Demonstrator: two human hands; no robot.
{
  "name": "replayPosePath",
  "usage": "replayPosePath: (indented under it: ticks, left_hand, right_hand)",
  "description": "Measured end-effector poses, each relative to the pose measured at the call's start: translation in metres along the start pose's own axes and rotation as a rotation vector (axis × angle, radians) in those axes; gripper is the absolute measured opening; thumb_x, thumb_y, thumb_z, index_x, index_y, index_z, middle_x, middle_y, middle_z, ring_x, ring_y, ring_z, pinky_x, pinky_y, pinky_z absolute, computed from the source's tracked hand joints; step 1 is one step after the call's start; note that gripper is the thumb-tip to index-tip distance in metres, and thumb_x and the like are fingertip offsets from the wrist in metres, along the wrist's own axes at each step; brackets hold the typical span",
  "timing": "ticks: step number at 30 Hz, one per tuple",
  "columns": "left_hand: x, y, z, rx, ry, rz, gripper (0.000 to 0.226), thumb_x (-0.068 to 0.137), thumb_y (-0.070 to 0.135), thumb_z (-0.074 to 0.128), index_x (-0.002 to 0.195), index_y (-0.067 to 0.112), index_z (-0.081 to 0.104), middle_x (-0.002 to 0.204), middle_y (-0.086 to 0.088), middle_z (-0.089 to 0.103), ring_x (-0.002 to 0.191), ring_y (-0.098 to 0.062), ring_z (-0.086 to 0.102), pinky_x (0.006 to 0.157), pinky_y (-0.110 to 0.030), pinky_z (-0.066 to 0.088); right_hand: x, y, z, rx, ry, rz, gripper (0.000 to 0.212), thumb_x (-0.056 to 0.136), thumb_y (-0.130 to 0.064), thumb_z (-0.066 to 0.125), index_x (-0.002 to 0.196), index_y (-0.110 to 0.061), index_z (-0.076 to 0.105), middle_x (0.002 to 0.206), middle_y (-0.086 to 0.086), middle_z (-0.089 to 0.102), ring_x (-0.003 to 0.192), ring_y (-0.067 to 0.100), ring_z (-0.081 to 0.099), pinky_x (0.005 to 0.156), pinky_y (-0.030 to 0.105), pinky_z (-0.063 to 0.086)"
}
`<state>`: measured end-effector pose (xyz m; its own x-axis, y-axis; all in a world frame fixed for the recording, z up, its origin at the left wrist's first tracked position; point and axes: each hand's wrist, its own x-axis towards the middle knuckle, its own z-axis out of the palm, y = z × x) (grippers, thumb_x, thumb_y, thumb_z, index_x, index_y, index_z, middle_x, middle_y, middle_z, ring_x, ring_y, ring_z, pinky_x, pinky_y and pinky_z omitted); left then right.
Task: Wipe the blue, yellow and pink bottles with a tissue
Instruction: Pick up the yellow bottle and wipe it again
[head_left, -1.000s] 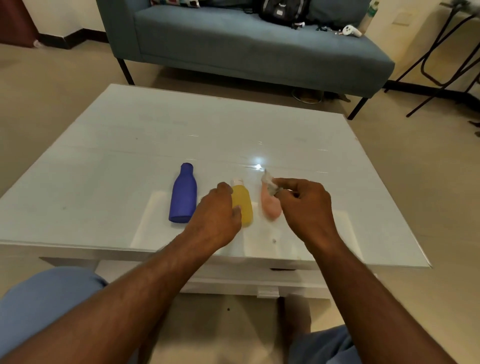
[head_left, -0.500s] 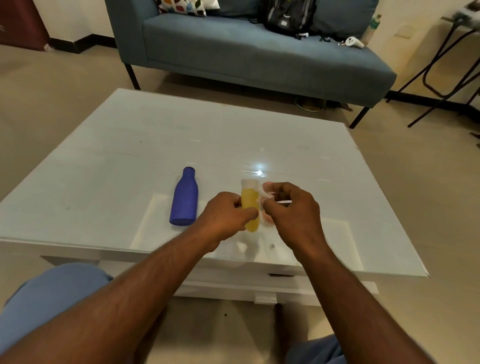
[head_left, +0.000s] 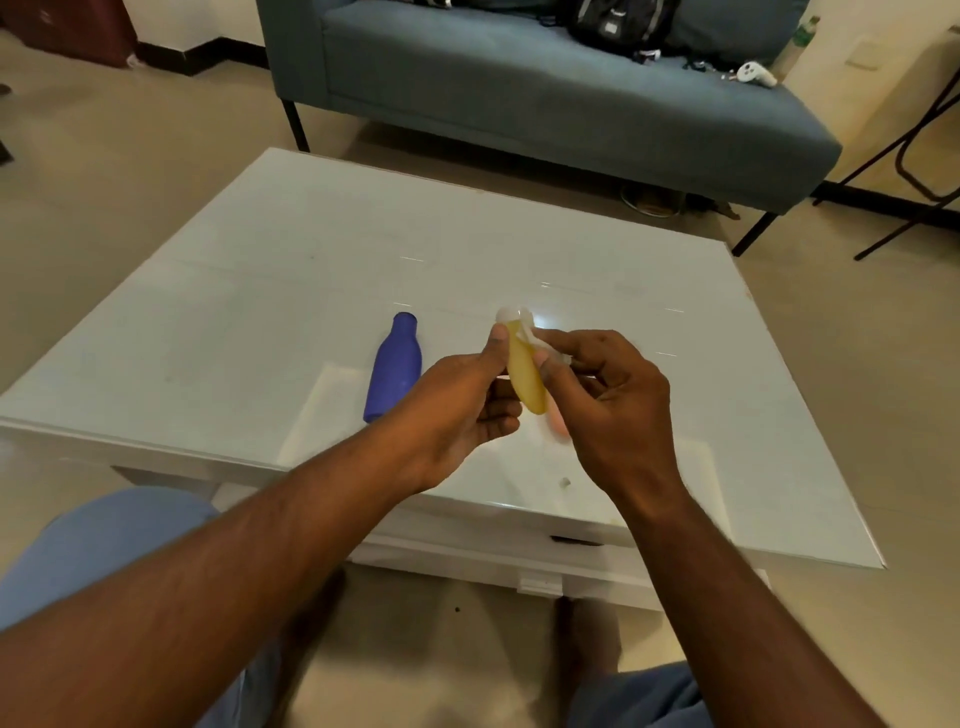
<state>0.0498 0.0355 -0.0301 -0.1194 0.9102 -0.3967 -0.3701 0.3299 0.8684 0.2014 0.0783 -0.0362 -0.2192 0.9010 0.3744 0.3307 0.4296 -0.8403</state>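
Observation:
My left hand (head_left: 462, 400) holds the yellow bottle (head_left: 525, 375) lifted above the white table (head_left: 260, 291), white cap pointing away. A small white tissue (head_left: 530, 335) is pinched in my right hand (head_left: 608, 400) and pressed against the bottle's neck. The blue bottle (head_left: 393, 368) lies flat on the table to the left, cap end pointing away. Only a sliver of the pink bottle (head_left: 558, 423) shows on the table, mostly hidden behind my right hand.
A small scrap (head_left: 565, 482) lies on the table near its front edge. A blue-grey sofa (head_left: 545, 98) with a black bag (head_left: 618, 21) stands beyond the table. Black metal legs (head_left: 914, 171) stand at the right. My knees sit below the table's front edge.
My left hand closed on the yellow bottle and lifted it off the table. My right hand left the pink bottle and brought the tissue onto the yellow one.

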Motion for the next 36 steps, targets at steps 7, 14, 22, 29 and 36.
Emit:
replayPosePath:
  ticks: [7,14,22,29,36]
  left_hand:
    - [-0.005,0.002,0.01,-0.251,-0.045,-0.089,0.05,0.102,0.044,0.044,0.13,0.006,0.06,0.122,-0.017,0.07,0.114,-0.029,0.068,0.101,-0.044,0.053]
    - [-0.012,0.0,0.007,-0.287,-0.011,-0.151,0.048,0.102,0.04,0.045,0.128,0.002,0.059,0.12,-0.021,0.07,0.113,-0.033,0.067,0.1,-0.047,0.052]
    - [-0.023,0.017,0.012,-0.24,0.045,-0.065,0.031,0.104,0.028,0.048,0.074,0.023,0.047,0.097,-0.016,0.072,0.108,-0.037,0.065,0.102,-0.053,0.048]
    - [-0.008,0.007,0.005,-0.111,-0.103,-0.131,0.044,0.102,0.044,0.044,0.109,0.008,0.067,0.114,-0.019,0.073,0.105,-0.029,0.071,0.092,-0.039,0.057]
    - [-0.004,0.004,0.008,-0.108,-0.119,-0.129,0.047,0.102,0.044,0.042,0.127,0.009,0.059,0.116,-0.014,0.073,0.106,-0.028,0.072,0.087,-0.038,0.06]
  right_hand:
    - [-0.001,0.002,-0.002,-0.017,-0.007,-0.062,0.02,0.097,-0.011,0.072,0.114,-0.018,0.081,0.102,0.002,0.071,0.096,0.01,0.07,0.078,0.02,0.059]
    - [-0.009,0.0,-0.003,-0.076,-0.054,-0.139,0.023,0.084,-0.002,0.076,0.1,-0.015,0.085,0.082,-0.001,0.065,0.082,0.01,0.066,0.066,0.01,0.048]
    - [-0.015,-0.007,-0.012,-0.038,-0.066,-0.137,0.015,0.084,-0.014,0.068,0.081,-0.008,0.081,0.074,-0.004,0.069,0.069,0.011,0.064,0.062,0.015,0.049]
    - [-0.008,-0.008,-0.023,0.276,0.118,0.183,0.017,0.09,-0.029,0.07,0.087,-0.018,0.082,0.089,0.009,0.079,0.083,0.027,0.076,0.08,0.045,0.065]
    - [-0.007,-0.009,-0.015,0.187,-0.044,0.211,0.033,0.092,-0.006,0.077,0.123,-0.019,0.074,0.114,0.001,0.076,0.093,0.013,0.075,0.079,0.022,0.062]
